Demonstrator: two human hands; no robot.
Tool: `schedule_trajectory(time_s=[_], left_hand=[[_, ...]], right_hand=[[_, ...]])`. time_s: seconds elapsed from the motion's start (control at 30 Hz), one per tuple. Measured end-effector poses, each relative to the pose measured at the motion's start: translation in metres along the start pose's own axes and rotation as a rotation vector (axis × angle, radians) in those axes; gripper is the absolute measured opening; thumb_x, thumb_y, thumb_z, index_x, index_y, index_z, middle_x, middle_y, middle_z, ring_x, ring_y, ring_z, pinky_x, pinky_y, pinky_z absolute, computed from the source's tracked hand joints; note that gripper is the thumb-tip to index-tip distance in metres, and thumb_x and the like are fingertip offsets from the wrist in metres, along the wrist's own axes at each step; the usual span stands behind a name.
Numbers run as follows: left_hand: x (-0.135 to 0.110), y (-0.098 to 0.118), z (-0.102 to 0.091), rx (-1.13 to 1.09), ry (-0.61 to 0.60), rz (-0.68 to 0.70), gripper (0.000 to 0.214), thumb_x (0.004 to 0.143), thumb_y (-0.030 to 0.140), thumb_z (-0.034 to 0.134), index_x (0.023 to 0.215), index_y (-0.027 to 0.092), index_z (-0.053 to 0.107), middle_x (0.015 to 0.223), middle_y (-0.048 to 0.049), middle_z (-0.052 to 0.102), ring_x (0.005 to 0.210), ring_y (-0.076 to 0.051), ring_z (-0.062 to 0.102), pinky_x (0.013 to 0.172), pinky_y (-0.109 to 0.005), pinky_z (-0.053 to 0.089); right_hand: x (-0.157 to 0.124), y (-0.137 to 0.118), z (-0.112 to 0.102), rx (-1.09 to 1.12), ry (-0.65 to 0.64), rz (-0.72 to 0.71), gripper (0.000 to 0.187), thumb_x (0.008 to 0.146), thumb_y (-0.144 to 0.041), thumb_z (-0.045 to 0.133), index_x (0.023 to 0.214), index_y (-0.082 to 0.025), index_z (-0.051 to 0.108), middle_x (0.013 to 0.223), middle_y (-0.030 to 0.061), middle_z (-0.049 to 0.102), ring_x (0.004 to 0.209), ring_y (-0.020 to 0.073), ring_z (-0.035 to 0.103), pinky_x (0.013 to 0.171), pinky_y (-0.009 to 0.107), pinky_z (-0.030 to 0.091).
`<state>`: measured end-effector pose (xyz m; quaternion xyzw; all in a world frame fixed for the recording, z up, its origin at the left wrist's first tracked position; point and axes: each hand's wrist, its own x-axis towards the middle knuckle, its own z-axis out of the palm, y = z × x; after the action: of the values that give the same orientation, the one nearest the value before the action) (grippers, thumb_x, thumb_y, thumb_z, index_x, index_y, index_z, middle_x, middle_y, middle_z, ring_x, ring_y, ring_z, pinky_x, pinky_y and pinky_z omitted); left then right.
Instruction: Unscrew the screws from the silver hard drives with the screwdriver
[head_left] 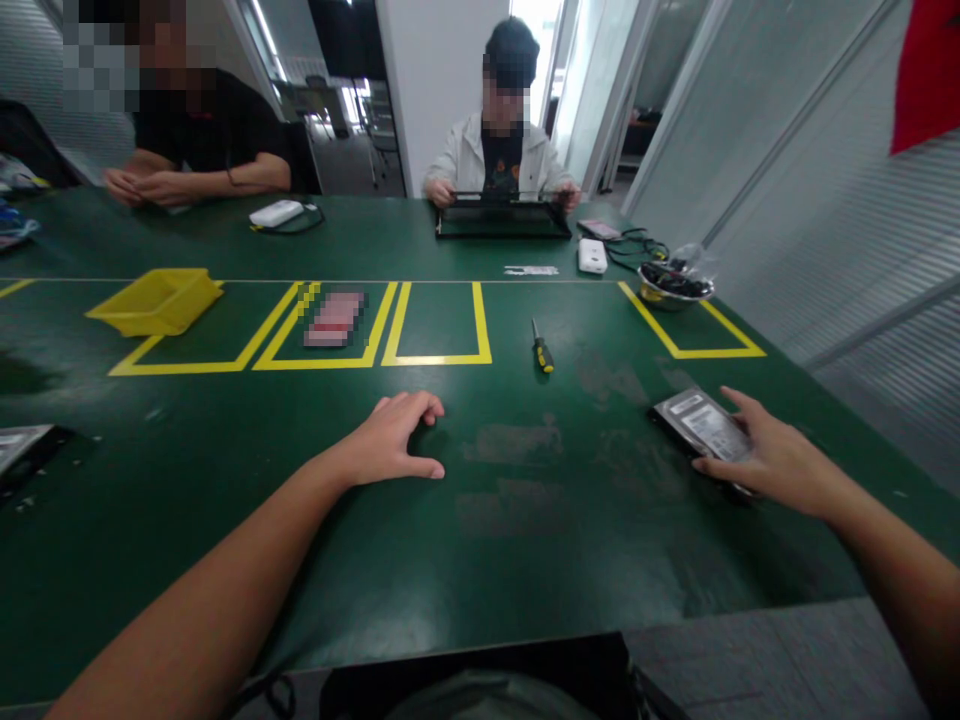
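In the head view, the green worktop (555,570) is being occupied by a yellow bin (146,315), a screwdriver (545,357) and a cable-filled bowl (677,299), while a black panel (502,222) is being held by a person opposite (465,150). At the right, the hard drive (701,420) is being partly covered by the right hand (776,455), thumb and index finger being spread, though whether it is being pinched cannot be told; the left hand (394,437) is being held palm inward, its curled fingers being parted from the thumb.

Two hard drives (701,420) (22,447), one screwdriver (544,355), one yellow bin (154,315), one metal bowl (679,295), two white devices (277,214) (592,257), two co-workers (214,140) (461,155), one desk (525,590)
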<state>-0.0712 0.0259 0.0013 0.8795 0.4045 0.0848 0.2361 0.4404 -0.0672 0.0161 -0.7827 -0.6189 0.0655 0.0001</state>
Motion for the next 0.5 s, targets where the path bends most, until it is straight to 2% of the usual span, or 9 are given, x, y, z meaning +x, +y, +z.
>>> schedule_trajectory(time_s=[0.1,0.17,0.27,0.4,0.5], left_hand=[[0.0,0.002,-0.001,-0.004,-0.003,-0.007,0.071,0.068,0.067,0.074,0.118,0.021,0.05,0.11,-0.0053,0.057,0.101,-0.027,0.052,0.087,-0.037,0.036],[0.001,0.002,-0.001,-0.006,-0.001,-0.007,0.071,0.068,0.067,0.073,0.118,0.021,0.05,0.11,-0.0053,0.056,0.1,-0.027,0.052,0.086,-0.036,0.036],[0.001,0.001,-0.001,-0.007,-0.004,-0.003,0.071,0.068,0.068,0.073,0.117,0.022,0.05,0.11,-0.0054,0.056,0.1,-0.027,0.052,0.086,-0.036,0.036],[0.002,0.0,-0.001,-0.008,-0.002,-0.004,0.072,0.067,0.068,0.074,0.117,0.022,0.05,0.11,-0.0055,0.057,0.099,-0.027,0.052,0.086,-0.036,0.035],[0.002,0.001,-0.002,-0.008,-0.001,-0.002,0.071,0.068,0.067,0.073,0.117,0.021,0.05,0.11,-0.0054,0.057,0.099,-0.027,0.052,0.086,-0.035,0.035]], right_hand=[[0.014,0.024,-0.003,0.042,0.015,0.085,0.112,0.07,-0.063,0.066,0.156,-0.011,0.016,0.14,0.0252,0.051,0.118,0.0405,0.058,0.099,0.044,0.044],[0.022,0.038,-0.006,0.061,0.032,0.137,0.107,0.074,-0.06,0.065,0.155,-0.011,0.017,0.139,0.0268,0.051,0.118,0.0404,0.058,0.098,0.044,0.043],[0.032,0.057,-0.012,0.081,0.04,0.213,0.096,0.083,-0.055,0.06,0.155,-0.007,0.019,0.135,0.0298,0.053,0.118,0.0382,0.058,0.097,0.041,0.041],[0.043,0.078,-0.018,0.12,0.059,0.283,0.097,0.083,-0.052,0.063,0.154,-0.002,0.02,0.132,0.0315,0.055,0.112,0.0365,0.061,0.094,0.041,0.043],[0.049,0.088,-0.019,0.009,0.142,0.278,0.091,0.084,-0.051,0.064,0.151,0.001,0.03,0.126,0.0292,0.06,0.105,0.0307,0.065,0.087,0.036,0.045]])
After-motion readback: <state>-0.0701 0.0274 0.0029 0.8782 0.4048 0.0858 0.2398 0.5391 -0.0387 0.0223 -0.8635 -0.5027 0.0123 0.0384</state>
